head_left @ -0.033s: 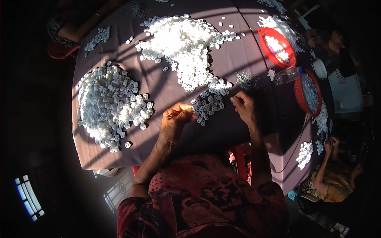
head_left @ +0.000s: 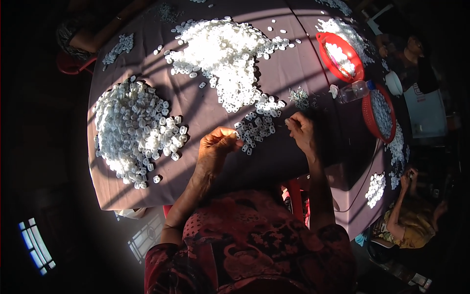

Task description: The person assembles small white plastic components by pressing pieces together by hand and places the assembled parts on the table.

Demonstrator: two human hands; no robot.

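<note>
While left hand (head_left: 219, 142) pinches, right hand (head_left: 299, 130) lifts over small white pieces (head_left: 254, 130)

Single view: head-worn fisheye, left of pair. Looks steeply down from above wearer's chest onto surface (head_left: 274, 83). Upright, not mirrored. Forearms enter from lower edge; hands mid-frame, close to lens. Surface edges bow toward rim. Dark vignette rings frame. Other people seated at upper-left and right margins, farther off.
</note>
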